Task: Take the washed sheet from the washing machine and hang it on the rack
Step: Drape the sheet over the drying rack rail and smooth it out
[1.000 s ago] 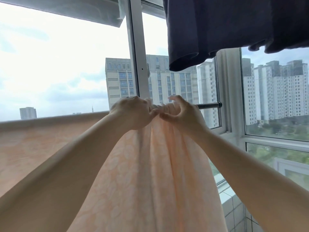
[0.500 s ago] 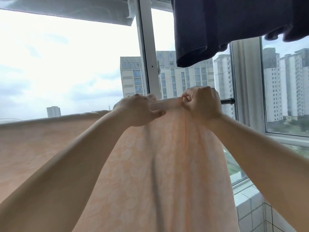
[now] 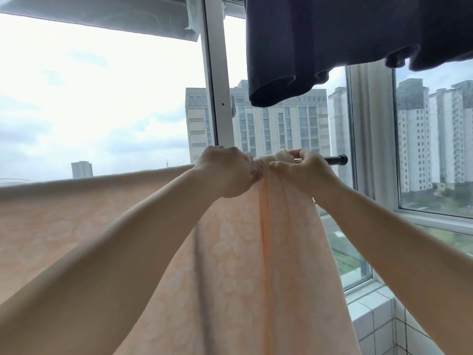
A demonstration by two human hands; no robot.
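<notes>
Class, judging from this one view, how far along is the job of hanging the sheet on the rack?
Done: the peach sheet is out of the machine and draped over the rod, spread flat to the left. In hand: the left hand and right hand grip a bunched section at the rod's right end. Left: spreading that bunch toward the bare rod tip.

Bright overcast daylight pours through a tall white-framed window (image 3: 215, 80), pale high-rise blocks (image 3: 268, 124) standing beyond the glass, a dark garment (image 3: 332, 42) hanging overhead and a white-tiled ledge (image 3: 371, 316) down at the right corner.
</notes>
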